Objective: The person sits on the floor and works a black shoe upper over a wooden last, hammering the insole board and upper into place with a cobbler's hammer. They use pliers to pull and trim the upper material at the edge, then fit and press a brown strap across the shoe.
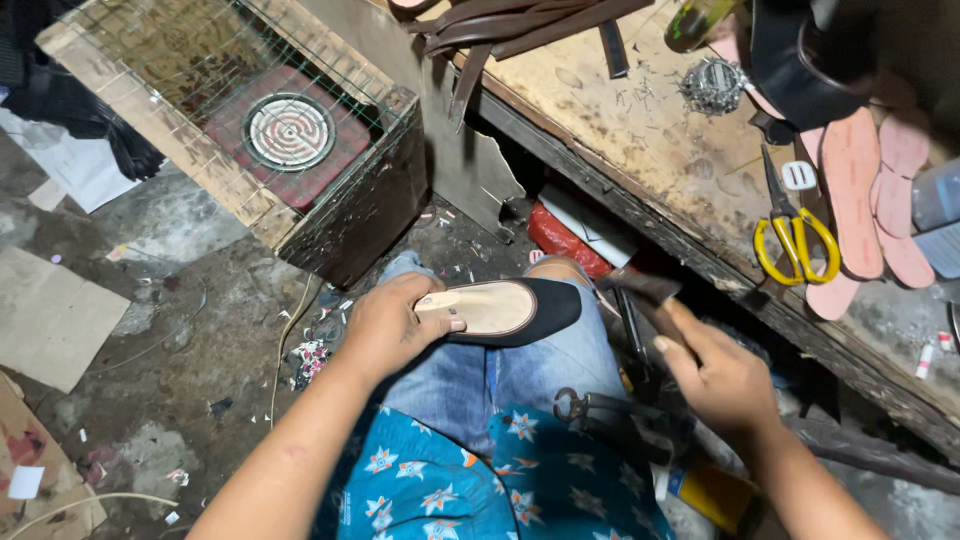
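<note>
1. The shoe lies in the middle of the frame, on the person's knee in blue jeans. It is sole up: the sole is tan, the upper below it is black.
2. The long axis of the shoe runs nearly level across the frame. One end is under the left hand, the black rounded end points to the right.
3. The left hand is at the left end of the shoe. Its fingers are closed over this end and the thumb lies on the tan sole, so it holds the shoe firmly.
4. The right hand is at the right of the frame, a little lower than the shoe and apart from it. Its fingers are curled around the handle of a hammer.
5. The hammer head is blurred. It stands just to the right of the black end of the shoe and slightly above it; I cannot tell whether it touches.
6. So the shoe lies to the left of the hammer, between the 2 hands, and the left hand is the nearer one.
7. Pliers rest on the lap below the shoe. Yellow scissors and pink insoles lie on the bench at upper right.
</note>
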The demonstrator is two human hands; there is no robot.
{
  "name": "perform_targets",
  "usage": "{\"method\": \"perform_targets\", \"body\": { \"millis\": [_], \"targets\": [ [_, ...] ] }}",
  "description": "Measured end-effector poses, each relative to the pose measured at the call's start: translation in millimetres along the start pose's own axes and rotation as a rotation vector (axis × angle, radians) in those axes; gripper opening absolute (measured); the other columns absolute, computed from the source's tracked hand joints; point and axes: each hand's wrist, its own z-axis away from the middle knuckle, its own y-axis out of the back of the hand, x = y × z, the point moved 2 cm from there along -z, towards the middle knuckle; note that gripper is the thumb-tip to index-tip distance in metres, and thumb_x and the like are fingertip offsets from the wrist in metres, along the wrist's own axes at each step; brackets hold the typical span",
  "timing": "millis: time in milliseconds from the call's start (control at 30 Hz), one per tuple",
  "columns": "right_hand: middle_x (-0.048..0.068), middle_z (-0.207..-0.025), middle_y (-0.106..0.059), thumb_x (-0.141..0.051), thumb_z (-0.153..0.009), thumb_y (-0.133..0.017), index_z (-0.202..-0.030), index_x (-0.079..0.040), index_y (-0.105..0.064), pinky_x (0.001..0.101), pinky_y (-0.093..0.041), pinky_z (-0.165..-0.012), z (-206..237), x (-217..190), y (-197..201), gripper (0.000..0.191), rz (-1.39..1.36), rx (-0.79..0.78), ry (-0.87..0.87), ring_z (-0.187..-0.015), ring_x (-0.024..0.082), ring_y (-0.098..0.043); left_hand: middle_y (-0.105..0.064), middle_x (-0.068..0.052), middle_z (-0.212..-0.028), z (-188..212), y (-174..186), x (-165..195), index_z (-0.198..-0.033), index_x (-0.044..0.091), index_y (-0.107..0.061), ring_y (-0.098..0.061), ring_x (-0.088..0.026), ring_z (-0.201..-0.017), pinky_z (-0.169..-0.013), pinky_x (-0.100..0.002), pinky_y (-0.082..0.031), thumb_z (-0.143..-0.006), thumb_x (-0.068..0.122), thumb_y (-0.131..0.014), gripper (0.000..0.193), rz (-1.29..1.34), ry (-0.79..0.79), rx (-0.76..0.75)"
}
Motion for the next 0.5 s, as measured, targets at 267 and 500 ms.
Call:
{"method": "perform_targets", "body": {
  "millis": [267,500],
  "targets": [
    [0.016,-0.136,-0.068,-0.023,-0.090,-0.067,-0.147,-0.006,-0.053,0.0312,-0.041,-0.106,7,-35,5,0.061,-0.413,-0.189,-0.124,-0.125,0.020,-0.063,-0.060,-0.022,-0.120,-11,-14,28,-0.147,0.014,-0.047,-0.053,-0.044,-0.114,-0.092,-0.053,-0.036,-0.052,0.037,-0.093,0.108,-0.269,-0.093,-0.336],
    [0.019,-0.126,-0.070,-0.029,-0.095,-0.064,-0.139,-0.003,-0.057,0.0324,-0.049,-0.101,10,-79,11,0.052,-0.358,-0.039,0.075,-0.117,0.026,-0.069,-0.060,-0.016,-0.102,15,-27,38,-0.141,0.013,-0.058,-0.055,-0.035,-0.101,-0.089,-0.047,-0.038,-0.066,0.012,-0.074,0.076,-0.319,-0.267,0.082]
  ]
}}
